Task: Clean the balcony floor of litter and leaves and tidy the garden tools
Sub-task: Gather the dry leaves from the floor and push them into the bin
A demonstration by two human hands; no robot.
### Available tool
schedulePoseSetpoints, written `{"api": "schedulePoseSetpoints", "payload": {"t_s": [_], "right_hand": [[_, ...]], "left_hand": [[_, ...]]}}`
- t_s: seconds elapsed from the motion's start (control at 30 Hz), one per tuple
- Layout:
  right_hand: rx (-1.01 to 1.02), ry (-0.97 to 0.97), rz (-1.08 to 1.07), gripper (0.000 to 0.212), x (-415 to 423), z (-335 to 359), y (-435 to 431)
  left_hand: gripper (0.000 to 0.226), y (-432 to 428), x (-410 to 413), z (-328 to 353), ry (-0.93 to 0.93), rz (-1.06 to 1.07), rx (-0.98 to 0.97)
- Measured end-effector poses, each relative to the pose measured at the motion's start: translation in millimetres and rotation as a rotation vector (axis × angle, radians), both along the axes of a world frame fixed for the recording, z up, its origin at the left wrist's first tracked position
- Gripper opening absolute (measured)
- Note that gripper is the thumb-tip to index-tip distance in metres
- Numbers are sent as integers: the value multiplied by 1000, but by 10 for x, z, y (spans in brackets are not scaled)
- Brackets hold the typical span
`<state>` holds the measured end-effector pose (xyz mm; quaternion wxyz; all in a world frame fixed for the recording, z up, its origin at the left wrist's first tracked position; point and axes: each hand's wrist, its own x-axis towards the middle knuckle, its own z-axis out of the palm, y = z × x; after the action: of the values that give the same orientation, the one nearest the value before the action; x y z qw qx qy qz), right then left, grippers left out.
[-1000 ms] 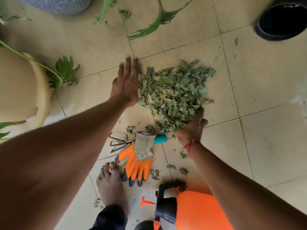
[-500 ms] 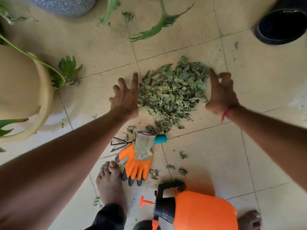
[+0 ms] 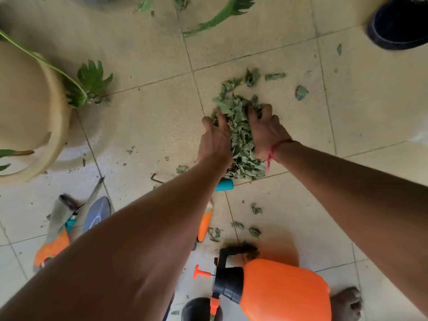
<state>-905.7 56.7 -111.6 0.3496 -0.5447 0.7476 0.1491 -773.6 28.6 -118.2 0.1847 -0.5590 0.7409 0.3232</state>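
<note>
A heap of dry green leaves (image 3: 240, 144) lies on the beige tiled floor (image 3: 150, 117), pressed into a narrow mound between my two hands. My left hand (image 3: 215, 142) grips its left side and my right hand (image 3: 266, 133) its right side, with the fingertips of both curled into the leaves. Loose leaves (image 3: 301, 92) remain beyond the heap, and a few more leaf bits (image 3: 254, 231) lie nearer me. The teal handle of a hand rake (image 3: 224, 185) pokes out below the heap; my left forearm covers its prongs. That arm also hides most of an orange glove (image 3: 205, 224).
An orange pressure sprayer (image 3: 284, 293) lies at the bottom, with my bare foot (image 3: 346, 302) beside it. A second orange glove (image 3: 52, 246) and a grey trowel (image 3: 96, 214) lie at the left. A beige pot (image 3: 32, 117) stands far left. A black pot (image 3: 398, 22) is at top right.
Both hands have swept inward from the pile's sides and now squeeze the spread leaves into a narrow heap. The view shifted, bringing the trowel and second glove into sight.
</note>
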Motion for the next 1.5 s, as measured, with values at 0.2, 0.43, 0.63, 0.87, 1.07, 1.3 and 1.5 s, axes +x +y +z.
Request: {"api": "schedulePoseSetpoints", "payload": {"t_s": [0.2,0.43,0.63,0.87,1.07,1.3,1.5], "right_hand": [[-82,-173,-185,91,319,-63,224],[-206,-280,-258,71,356,310,457],[-212,-256,-297,68,541,1233,509],[-209,-198,-464,54,1083,2516,658],[-238,-214,-538,53,1724,3392,713],[-269,-224,-483,57,2426,4101,921],[-319,-210,-481,59,3071,4825,1101]], "left_hand": [[83,41,18,51,149,54,24],[47,200,107,484,312,47,-26],[43,258,281,1314,390,41,-55],[55,247,715,2431,402,-149,7],[62,262,1328,3242,406,-222,2],[58,450,2039,3904,406,-254,-50],[64,615,2691,4527,449,-294,-113]]}}
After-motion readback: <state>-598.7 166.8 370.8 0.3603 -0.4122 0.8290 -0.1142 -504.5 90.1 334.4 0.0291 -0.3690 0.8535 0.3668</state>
